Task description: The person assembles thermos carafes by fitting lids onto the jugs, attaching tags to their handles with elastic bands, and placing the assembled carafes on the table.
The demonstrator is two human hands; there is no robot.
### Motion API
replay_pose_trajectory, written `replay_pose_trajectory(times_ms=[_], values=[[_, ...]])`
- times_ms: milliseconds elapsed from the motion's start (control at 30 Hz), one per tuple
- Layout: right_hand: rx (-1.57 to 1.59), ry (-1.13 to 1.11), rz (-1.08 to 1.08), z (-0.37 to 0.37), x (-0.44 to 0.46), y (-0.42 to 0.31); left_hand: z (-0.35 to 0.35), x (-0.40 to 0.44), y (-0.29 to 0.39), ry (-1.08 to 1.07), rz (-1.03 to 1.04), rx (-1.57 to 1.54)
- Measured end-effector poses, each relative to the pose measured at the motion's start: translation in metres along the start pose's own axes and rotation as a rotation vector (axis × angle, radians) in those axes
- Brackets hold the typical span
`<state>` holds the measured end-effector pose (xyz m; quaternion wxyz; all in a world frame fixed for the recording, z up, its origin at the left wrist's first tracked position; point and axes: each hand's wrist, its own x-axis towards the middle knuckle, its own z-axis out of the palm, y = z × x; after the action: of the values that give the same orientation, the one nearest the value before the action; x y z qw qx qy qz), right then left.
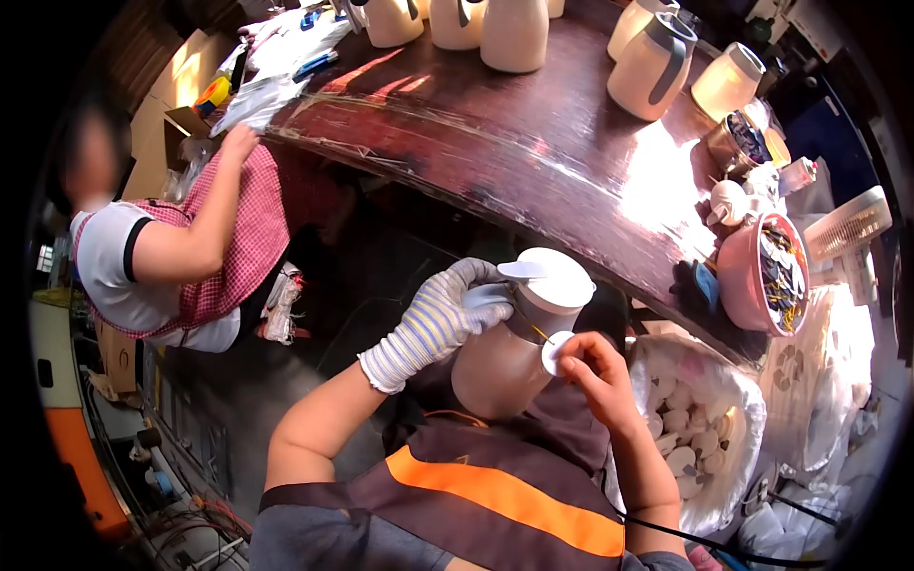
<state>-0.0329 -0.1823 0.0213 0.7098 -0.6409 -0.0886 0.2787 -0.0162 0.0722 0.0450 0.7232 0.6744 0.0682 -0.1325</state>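
Pinching a white disc point(552, 354), the right grip point(598, 374) is narrow; the left grip point(446, 306) clasps a jug point(502, 369).

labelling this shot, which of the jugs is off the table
The white-lidded jug in front of the person, with the gloved left hand at its upper part; the other jugs in view stand on the table.

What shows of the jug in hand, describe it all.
The jug has a pale, glossy, plastic-looking body, a grey collar and a white lid. It leans slightly, in front of the apron. The gloved left hand holds it near the lid; the right hand pinches a white disc close by.
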Motion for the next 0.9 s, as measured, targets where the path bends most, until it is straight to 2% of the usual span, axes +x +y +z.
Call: replay_pose_trajectory(times_ms=[100,167,233,267,300,367,433,467,500,533,600,700,733,800,833,900], values=[[0.117,0.038,0.005,-0.005,-0.003,-0.004,-0.007,-0.006,0.017,0.084,-0.039,-0.114],[0.151,0.139,-0.007,-0.017,-0.003,-0.004,-0.018,-0.011,0.029,0.152,0.243,-0.062],[0.120,0.266,0.011,-0.031,-0.002,-0.002,-0.029,-0.014,0.057,0.200,0.383,-0.120],[0.100,0.287,0.006,-0.037,-0.001,0.002,-0.040,-0.020,0.074,0.218,0.339,-0.156],[0.081,0.307,0.000,-0.041,0.000,0.006,-0.043,-0.018,0.083,0.326,0.420,-0.143],[0.074,0.299,-0.001,-0.042,0.001,0.008,-0.053,0.006,0.087,0.419,0.711,-0.158],[0.047,0.277,0.006,-0.039,0.002,0.015,-0.082,0.025,0.087,0.310,0.823,-0.127],[0.019,0.266,0.018,-0.037,0.002,0.018,-0.084,0.045,0.086,0.604,0.788,0.026],[-0.009,0.256,0.030,-0.035,0.002,0.022,-0.081,0.060,0.095,0.672,0.826,0.052],[0.020,0.252,0.041,-0.033,0.001,0.024,-0.100,0.084,0.090,0.803,0.797,0.252],[0.017,0.258,0.079,-0.032,-0.004,0.027,-0.116,0.120,0.093,0.896,0.845,0.364],[0.041,0.322,0.112,-0.037,-0.009,0.033,-0.159,0.168,0.093,0.955,0.752,0.618],[0.071,0.362,0.142,-0.040,-0.011,0.035,-0.165,0.177,0.092,0.957,0.756,0.614],[0.040,0.374,0.137,-0.049,-0.012,0.037,-0.182,0.195,0.086,1.118,0.378,0.719],[0.017,0.389,0.139,-0.052,-0.009,0.038,-0.209,0.217,0.058,1.019,0.350,0.579],[0.014,0.393,0.119,-0.056,-0.001,0.037,-0.192,0.208,0.037,1.080,0.144,0.568]])
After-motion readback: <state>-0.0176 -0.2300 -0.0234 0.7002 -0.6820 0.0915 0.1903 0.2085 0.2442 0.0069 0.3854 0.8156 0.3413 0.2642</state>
